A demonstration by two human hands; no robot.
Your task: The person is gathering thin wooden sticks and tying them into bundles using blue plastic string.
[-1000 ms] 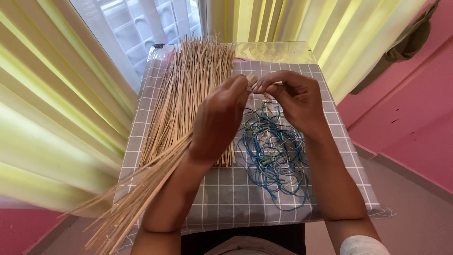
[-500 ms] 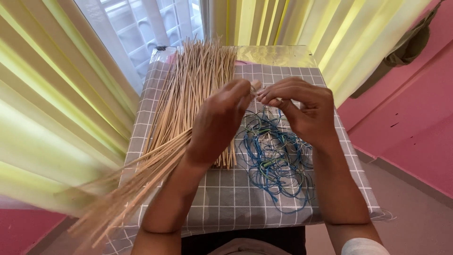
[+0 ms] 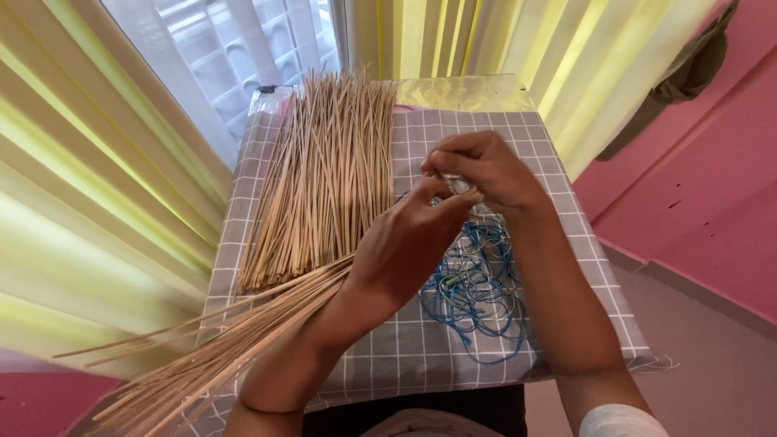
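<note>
A small table covered with a grey cloth with a white grid pattern (image 3: 421, 356) stands in front of yellow pleated curtains (image 3: 97, 210) and a pink wall (image 3: 712, 210). On its left part lies a wide pile of thin, straight, pale tan sticks (image 3: 324, 178), spread like a fan toward the window. A second long bundle of the same tan sticks (image 3: 218, 356) runs from the lower left corner up into the left hand (image 3: 405, 251); the sticks are thin and light brown, close together at the hand and spreading loose at the far end beyond the table edge. The left hand is closed around the upper end of this bundle, so the sticks pass under the palm and out by the wrist. To the right of this hand lies a tangled heap of blue and green thin string (image 3: 473, 283), partly under both hands. The right hand (image 3: 486, 174) is above it, fingers curled together on a small pale thing at the fingertips of both hands; what it is I cannot tell. Compared with half a second ago, the left hand has moved lower and to the right, the right hand is now above it and not beside it, and the loose end of the bundle is sharper and lower.
</note>
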